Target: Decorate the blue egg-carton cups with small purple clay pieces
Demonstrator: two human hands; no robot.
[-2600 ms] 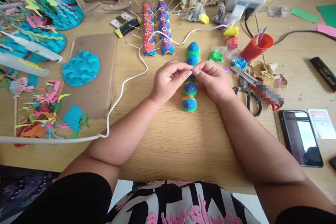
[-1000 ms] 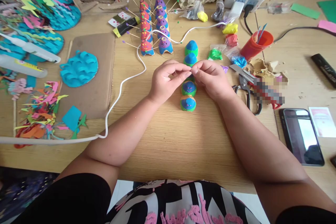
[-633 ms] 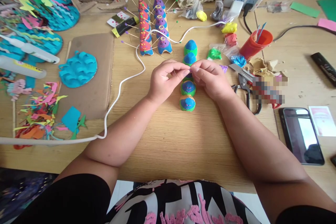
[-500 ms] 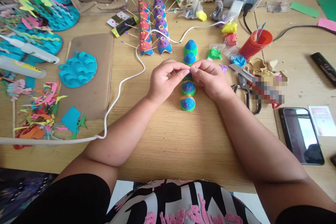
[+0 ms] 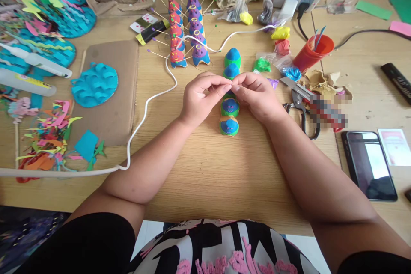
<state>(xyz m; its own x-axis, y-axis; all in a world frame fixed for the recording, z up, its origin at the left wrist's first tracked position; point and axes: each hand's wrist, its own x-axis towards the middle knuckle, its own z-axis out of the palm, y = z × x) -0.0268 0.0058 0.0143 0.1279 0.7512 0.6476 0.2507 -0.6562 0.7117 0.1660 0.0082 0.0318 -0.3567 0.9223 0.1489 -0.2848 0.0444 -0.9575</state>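
Above the blue and green egg-carton strip [image 5: 229, 107], my left hand [image 5: 204, 96] and my right hand [image 5: 255, 94] meet fingertip to fingertip. Both are closed in a pinch, and whatever lies between the tips is too small to make out. The strip runs away from me in several domes; the two nearest carry small pink faces, and the hands hide its middle. To the right of my right hand lies a lump of purple clay [image 5: 272, 83], with green clay [image 5: 262, 65] and blue clay [image 5: 291, 73] in bags behind it.
Red [image 5: 177, 34] and purple [image 5: 196, 32] carton strips with sticks stand behind a white cord [image 5: 147, 105]. Cardboard [image 5: 125, 94] and paper scraps [image 5: 48, 141] lie left. At right are an orange cup [image 5: 313, 53], scissors [image 5: 302, 113], an open-bladed cutter [image 5: 297, 89] and a phone [image 5: 369, 165].
The small dark bit that showed between my fingertips is now hidden. Both hands stay in almost the same place, pinched together.
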